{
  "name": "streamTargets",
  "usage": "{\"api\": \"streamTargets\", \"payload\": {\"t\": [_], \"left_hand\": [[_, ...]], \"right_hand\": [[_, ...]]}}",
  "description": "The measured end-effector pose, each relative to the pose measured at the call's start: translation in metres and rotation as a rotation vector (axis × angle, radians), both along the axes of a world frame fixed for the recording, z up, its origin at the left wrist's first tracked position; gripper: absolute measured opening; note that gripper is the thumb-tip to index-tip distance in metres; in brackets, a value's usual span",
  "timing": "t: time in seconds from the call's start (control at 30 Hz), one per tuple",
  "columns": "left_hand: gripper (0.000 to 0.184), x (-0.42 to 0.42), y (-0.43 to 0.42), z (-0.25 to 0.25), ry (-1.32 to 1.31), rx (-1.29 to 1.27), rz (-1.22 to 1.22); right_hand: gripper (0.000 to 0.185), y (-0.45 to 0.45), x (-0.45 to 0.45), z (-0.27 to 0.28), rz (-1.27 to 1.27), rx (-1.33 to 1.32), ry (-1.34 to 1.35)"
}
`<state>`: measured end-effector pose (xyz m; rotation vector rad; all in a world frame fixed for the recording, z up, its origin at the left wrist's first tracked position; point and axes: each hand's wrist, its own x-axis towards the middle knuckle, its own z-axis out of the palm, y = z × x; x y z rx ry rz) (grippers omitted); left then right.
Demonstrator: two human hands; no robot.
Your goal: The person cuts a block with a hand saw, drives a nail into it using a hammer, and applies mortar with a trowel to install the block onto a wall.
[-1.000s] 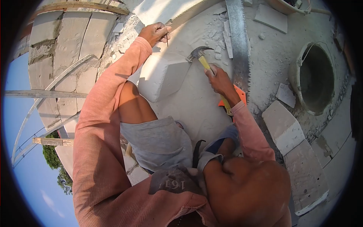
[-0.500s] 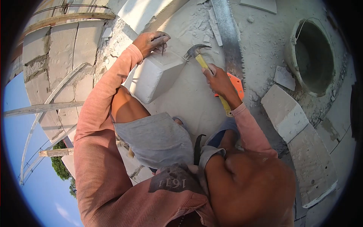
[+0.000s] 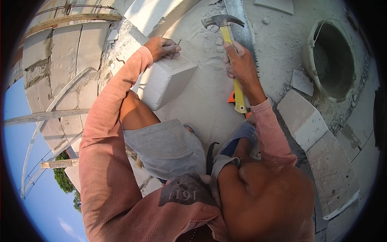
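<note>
My left hand is closed in a pinch round a thin nail, held over the top of a white block. The nail's head end sticks up past my fingers; whether its tip touches the block is hard to see. My right hand grips a claw hammer by its yellow handle. The hammer's dark head is up and to the right, apart from the nail and block. Below my right hand and the hammer lies a hand saw, partly covered, with some of its orange handle showing.
A grey bucket with a wire handle stands at the right. Two pale blocks lie in a row below it. Broken chips litter the dusty floor. A long white block is at the top, and a block wall at the left.
My right hand has moved the hammer up and right, away from the block. My left hand stays at the block's top, with the nail tilted differently.
</note>
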<state>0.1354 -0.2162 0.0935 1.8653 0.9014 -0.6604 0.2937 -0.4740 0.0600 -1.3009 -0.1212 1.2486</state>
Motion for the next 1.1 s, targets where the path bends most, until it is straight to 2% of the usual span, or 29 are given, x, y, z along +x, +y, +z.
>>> {"api": "streamTargets", "payload": {"t": [0.07, 0.17, 0.27, 0.47, 0.57, 0.67, 0.77, 0.8, 0.87, 0.9, 1.0, 1.07, 1.1], "left_hand": [[0.036, -0.004, 0.002, -0.005, -0.017, 0.000, 0.004], [0.036, -0.001, -0.001, 0.002, -0.014, -0.001, 0.010], [0.035, -0.002, -0.001, -0.001, -0.020, 0.005, 0.004], [0.032, 0.001, -0.002, 0.005, 0.004, 0.028, -0.036], [0.031, -0.001, 0.000, 0.004, -0.006, 0.045, -0.054], [0.032, -0.002, 0.001, -0.002, -0.009, 0.023, -0.079], [0.034, -0.009, 0.000, -0.004, -0.011, 0.015, -0.082], [0.034, -0.003, 0.002, -0.002, -0.026, 0.023, -0.087], [0.040, 0.002, 0.003, 0.005, 0.032, 0.033, -0.134], [0.043, 0.000, 0.002, 0.008, 0.066, 0.034, -0.155], [0.070, -0.017, -0.001, 0.013, -0.119, 0.201, -0.228], [0.088, -0.035, -0.005, 0.020, -0.108, 0.255, -0.058], [0.097, -0.041, -0.010, 0.025, -0.109, 0.283, 0.027]], "right_hand": [[0.031, 0.011, 0.003, 0.005, -0.084, 0.028, -0.010], [0.030, 0.024, -0.014, 0.001, -0.004, 0.043, -0.125], [0.030, 0.025, 0.005, 0.004, 0.420, -0.011, 0.014], [0.028, 0.027, 0.003, 0.007, -0.084, 0.024, -0.179], [0.029, 0.022, 0.006, 0.003, 0.482, -0.040, -0.118], [0.030, 0.023, 0.002, 0.008, 0.297, -0.012, -0.060], [0.031, 0.030, -0.019, 0.003, -0.088, 0.020, -0.149], [0.031, 0.027, -0.019, 0.003, 0.075, 0.004, -0.151], [0.032, 0.016, -0.017, 0.004, 0.406, -0.040, -0.149], [0.032, 0.014, -0.014, 0.006, 0.329, -0.039, -0.119], [0.032, 0.022, -0.009, 0.008, 0.073, 0.008, -0.074], [0.032, 0.024, -0.018, -0.001, -0.172, 0.057, -0.095], [0.031, 0.018, -0.017, 0.001, 0.026, 0.015, -0.111]]}}
